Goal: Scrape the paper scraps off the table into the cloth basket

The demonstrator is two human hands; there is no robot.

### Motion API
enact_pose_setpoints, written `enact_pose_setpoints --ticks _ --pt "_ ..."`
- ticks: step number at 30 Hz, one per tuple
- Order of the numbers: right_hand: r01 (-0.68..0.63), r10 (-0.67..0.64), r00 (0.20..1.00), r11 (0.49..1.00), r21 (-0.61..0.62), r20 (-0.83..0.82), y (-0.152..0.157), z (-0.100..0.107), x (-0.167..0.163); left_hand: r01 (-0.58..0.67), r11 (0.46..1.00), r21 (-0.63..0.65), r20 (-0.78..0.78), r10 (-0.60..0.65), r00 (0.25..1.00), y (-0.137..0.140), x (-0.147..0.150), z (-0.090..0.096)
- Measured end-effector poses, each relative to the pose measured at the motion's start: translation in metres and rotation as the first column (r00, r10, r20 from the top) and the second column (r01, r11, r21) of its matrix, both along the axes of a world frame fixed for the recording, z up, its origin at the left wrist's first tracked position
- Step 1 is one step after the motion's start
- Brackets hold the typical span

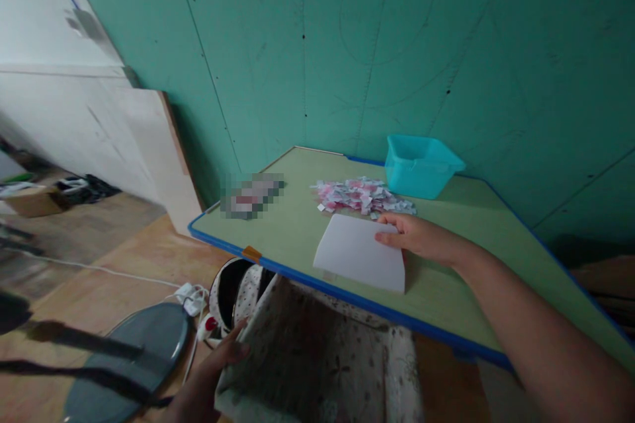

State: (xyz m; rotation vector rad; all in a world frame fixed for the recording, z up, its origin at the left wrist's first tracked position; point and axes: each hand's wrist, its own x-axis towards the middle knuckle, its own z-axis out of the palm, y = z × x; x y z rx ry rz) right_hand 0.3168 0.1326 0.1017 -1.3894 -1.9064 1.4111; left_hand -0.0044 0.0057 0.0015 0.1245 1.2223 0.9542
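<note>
My right hand [404, 236] grips the right edge of a white rectangular sheet or pad [360, 252], thumb on top, over the front part of the green table [278, 238]. Just behind the pad lies a loose heap of small pink and white paper pieces [360, 197]. Below the table's front edge, my left hand [223, 357] holds the left rim of a fabric-lined basket [322, 357] with a dotted flower pattern. The basket's mouth faces up beneath the edge, and its inside is dark.
A turquoise plastic bin [421, 168] stands at the table's back, near the green wall [297, 46]. A blurred-out flat object [255, 196] lies at the left. On the floor are a grey round stool [133, 357], a white power strip [191, 297] with cable, and a patterned round container [233, 294].
</note>
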Motion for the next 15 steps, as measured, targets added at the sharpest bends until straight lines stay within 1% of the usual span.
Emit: enact_pose_setpoints --ticks 2,7,11,15 --pt "-0.001 0.001 1.0 1.0 -0.003 -0.007 -0.0004 -0.0005 0.0003 -0.008 1.0 0.004 0.017 0.008 1.0 0.0 -0.0013 -0.0016" --pt "0.006 -0.006 1.0 1.0 -0.005 -0.02 -0.0005 -0.0058 -0.005 0.024 0.999 0.026 0.067 -0.026 0.997 -0.0013 -0.0013 -0.0012" --pt "-0.011 0.011 0.999 1.0 0.008 -0.037 -0.0002 -0.0069 -0.0068 0.011 1.0 0.005 0.043 -0.011 0.999 -0.0013 0.0017 0.0023" --pt "-0.013 0.013 1.0 0.999 0.036 -0.006 0.0004 -0.0077 -0.0056 0.013 1.0 0.008 0.031 -0.013 0.999 -0.0002 0.0036 0.0035"
